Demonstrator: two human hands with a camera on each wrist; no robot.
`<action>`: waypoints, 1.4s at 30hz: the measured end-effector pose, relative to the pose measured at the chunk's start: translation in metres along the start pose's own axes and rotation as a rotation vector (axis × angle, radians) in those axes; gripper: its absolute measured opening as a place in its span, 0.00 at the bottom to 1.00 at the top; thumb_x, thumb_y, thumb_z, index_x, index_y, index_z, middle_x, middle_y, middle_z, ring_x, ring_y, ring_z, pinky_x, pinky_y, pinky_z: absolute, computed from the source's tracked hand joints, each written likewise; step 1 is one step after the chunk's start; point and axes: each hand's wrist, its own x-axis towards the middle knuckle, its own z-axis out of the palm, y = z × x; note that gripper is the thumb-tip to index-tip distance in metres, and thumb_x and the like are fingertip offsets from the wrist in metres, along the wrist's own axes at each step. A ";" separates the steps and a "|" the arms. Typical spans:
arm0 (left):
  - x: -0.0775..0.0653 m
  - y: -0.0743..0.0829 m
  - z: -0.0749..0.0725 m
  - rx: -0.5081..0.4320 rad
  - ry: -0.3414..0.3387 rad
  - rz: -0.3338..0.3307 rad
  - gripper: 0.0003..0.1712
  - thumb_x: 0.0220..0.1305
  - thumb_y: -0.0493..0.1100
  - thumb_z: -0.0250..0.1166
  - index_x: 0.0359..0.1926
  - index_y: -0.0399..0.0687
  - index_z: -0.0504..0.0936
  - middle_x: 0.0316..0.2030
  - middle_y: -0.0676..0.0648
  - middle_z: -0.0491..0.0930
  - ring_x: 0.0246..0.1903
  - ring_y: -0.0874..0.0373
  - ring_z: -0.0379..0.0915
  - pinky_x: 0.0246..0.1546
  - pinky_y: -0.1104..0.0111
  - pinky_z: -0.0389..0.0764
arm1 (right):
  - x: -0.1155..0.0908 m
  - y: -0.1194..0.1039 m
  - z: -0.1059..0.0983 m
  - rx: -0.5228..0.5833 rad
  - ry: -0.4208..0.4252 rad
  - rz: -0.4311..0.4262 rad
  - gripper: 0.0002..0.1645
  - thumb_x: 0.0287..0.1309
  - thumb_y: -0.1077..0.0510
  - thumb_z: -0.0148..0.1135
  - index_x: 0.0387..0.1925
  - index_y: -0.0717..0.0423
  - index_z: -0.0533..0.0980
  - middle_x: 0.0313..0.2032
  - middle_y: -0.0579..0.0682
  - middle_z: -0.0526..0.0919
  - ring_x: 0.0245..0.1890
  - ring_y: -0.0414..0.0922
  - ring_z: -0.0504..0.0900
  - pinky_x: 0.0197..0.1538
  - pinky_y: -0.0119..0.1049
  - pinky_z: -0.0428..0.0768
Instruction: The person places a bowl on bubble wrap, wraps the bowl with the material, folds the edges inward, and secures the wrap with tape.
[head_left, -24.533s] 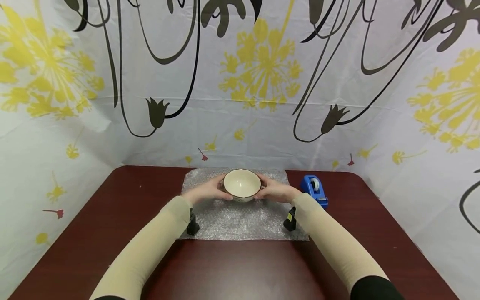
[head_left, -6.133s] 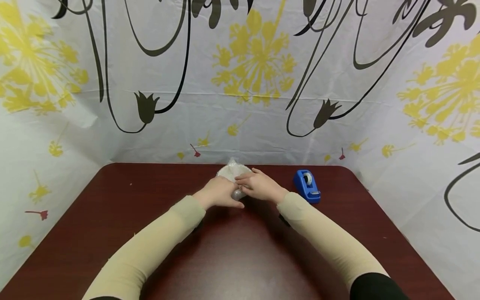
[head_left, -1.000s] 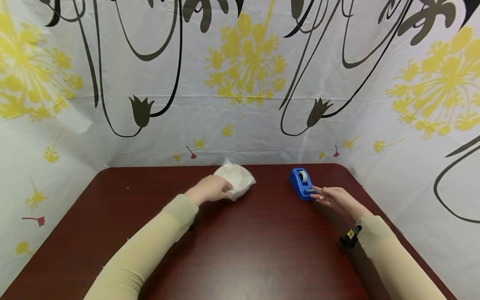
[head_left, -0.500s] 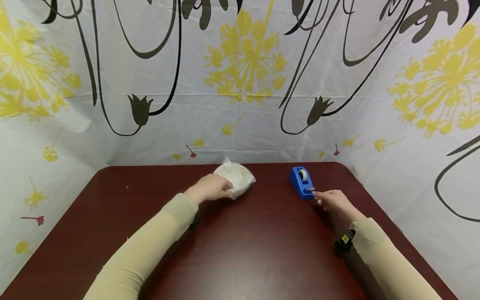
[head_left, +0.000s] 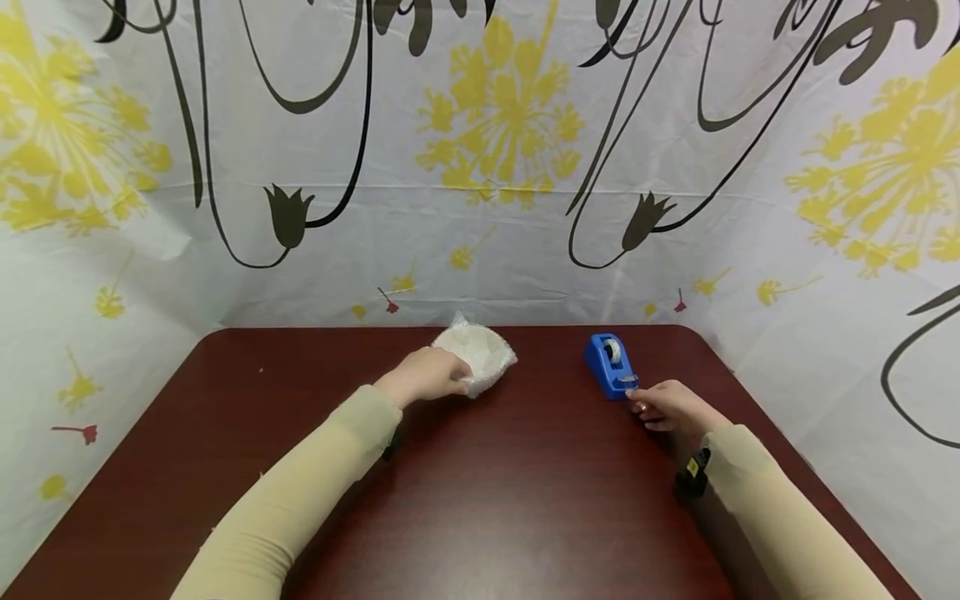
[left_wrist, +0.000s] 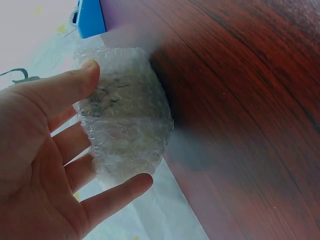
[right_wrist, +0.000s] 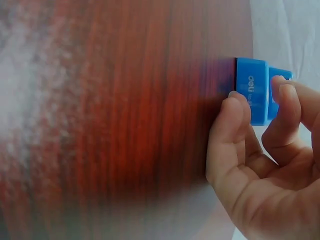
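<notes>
A pale bowl wrapped in bubble wrap (head_left: 483,354) sits tilted at the far middle of the table. My left hand (head_left: 426,375) holds it from the left; in the left wrist view the thumb lies on the bubble wrap and the other fingers curve behind and beneath it. To the right stands a blue tape dispenser (head_left: 606,364) with a white roll of tape (head_left: 613,349). At its cutter end, the thumb and forefinger of my right hand (head_left: 671,407) pinch together at the tape's end; the strip itself barely shows. The remaining fingers curl below, beside the dispenser's front face (right_wrist: 252,90).
The dark red-brown table (head_left: 480,500) runs back to a white patterned curtain (head_left: 420,250), which also hangs along both sides. The dispenser stands close to the table's far right corner, to the right of the wrapped bowl.
The bowl, bare over a bubble wrap sheet at first, is now wrapped. My right hand left it for the tape dispenser, and its fingers closed into a pinch there. My left hand stayed.
</notes>
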 end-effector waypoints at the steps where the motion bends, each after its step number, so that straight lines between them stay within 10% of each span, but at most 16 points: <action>1: 0.000 0.000 0.000 0.002 0.002 -0.001 0.03 0.64 0.51 0.66 0.36 0.61 0.84 0.33 0.60 0.81 0.33 0.61 0.73 0.39 0.64 0.74 | 0.001 0.000 -0.001 0.005 -0.004 0.000 0.23 0.68 0.50 0.57 0.18 0.55 0.76 0.28 0.48 0.82 0.27 0.40 0.78 0.37 0.37 0.83; 14: 0.002 -0.001 0.000 0.006 -0.005 -0.012 0.03 0.63 0.51 0.67 0.36 0.63 0.85 0.34 0.61 0.81 0.35 0.62 0.74 0.41 0.64 0.75 | -0.002 0.009 -0.012 0.025 -0.076 0.004 0.22 0.69 0.49 0.56 0.24 0.60 0.78 0.26 0.48 0.78 0.27 0.40 0.75 0.35 0.34 0.81; 18: 0.002 -0.002 -0.001 0.002 -0.013 -0.017 0.05 0.63 0.52 0.67 0.39 0.63 0.85 0.37 0.61 0.82 0.38 0.62 0.76 0.43 0.64 0.75 | -0.015 -0.004 -0.019 -0.114 -0.116 -0.027 0.26 0.68 0.44 0.56 0.29 0.64 0.80 0.25 0.49 0.79 0.24 0.41 0.73 0.28 0.35 0.76; 27: 0.003 -0.001 -0.002 -0.012 -0.017 -0.028 0.05 0.63 0.51 0.67 0.40 0.63 0.85 0.39 0.60 0.82 0.40 0.60 0.76 0.44 0.63 0.76 | -0.032 -0.073 -0.008 -0.356 -0.269 -0.230 0.26 0.67 0.51 0.59 0.21 0.68 0.69 0.16 0.50 0.65 0.15 0.41 0.60 0.21 0.35 0.66; 42: 0.000 0.000 -0.003 -0.009 -0.021 -0.040 0.10 0.65 0.51 0.66 0.46 0.61 0.86 0.44 0.59 0.83 0.46 0.58 0.77 0.48 0.62 0.76 | 0.013 -0.199 0.069 -0.370 -0.412 -0.318 0.17 0.67 0.51 0.57 0.26 0.56 0.79 0.33 0.49 0.80 0.18 0.43 0.63 0.25 0.35 0.67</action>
